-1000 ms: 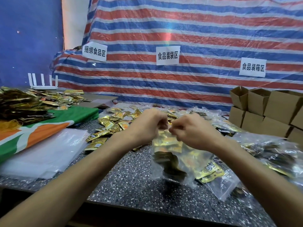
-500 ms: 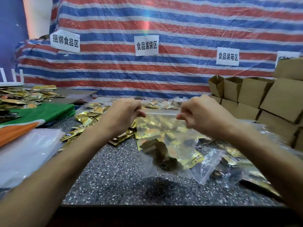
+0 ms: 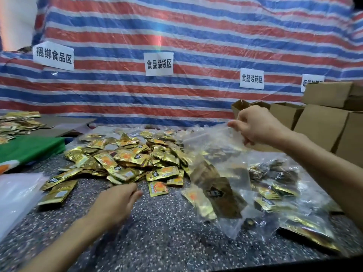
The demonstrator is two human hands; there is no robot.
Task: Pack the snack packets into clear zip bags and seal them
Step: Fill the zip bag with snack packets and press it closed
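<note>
Right hand [image 3: 255, 125] pinches blurred zip bag [image 3: 220, 173], its seal indistinct.

A red, blue and white striped tarp [image 3: 196, 32] hangs as the back wall far beyond the fingers [image 3: 135, 191] of the left hand [image 3: 115, 205], carrying white paper signs [image 3: 159, 64]. Cardboard boxes [image 3: 322, 124] stand stacked just behind the fingers [image 3: 235, 123] of the right hand [image 3: 257, 124]. A dark speckled tabletop [image 3: 167, 238] spreads beneath them.

A cardboard box [image 3: 327, 94] half hides the fourth paper sign [image 3: 310, 81] — its characters unreadable — and the zip bag [image 3: 222, 163] is blurred.
</note>
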